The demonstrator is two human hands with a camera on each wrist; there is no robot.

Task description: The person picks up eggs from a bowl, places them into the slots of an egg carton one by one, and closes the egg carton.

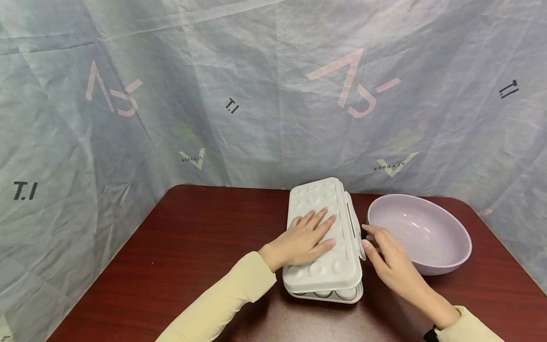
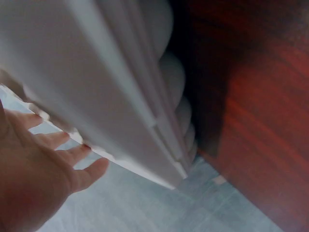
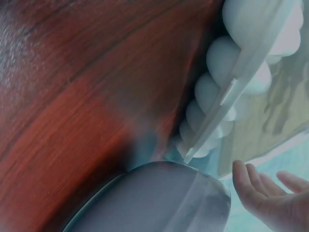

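A long white egg box (image 1: 320, 280) with a bumpy lid stands on the table. Its lid sits slightly raised, and whitish eggs (image 1: 345, 293) show in the gap at the near end. My left hand (image 1: 301, 242) rests flat on the lid with its fingers spread. Along the box's right side, a clasp flap (image 1: 355, 228) sticks outward. Close beside that flap is my right hand (image 1: 391, 256), its fingers loosely bent and the thumb apart from them. In the right wrist view, nothing shows between the fingers (image 3: 246, 186), and eggs (image 3: 258, 79) line the box's rim.
A pale purple bowl (image 1: 420, 232) stands right of the box, just beyond my right hand. The dark red wooden table (image 1: 192, 237) reaches back to a grey printed cloth (image 1: 256, 133).
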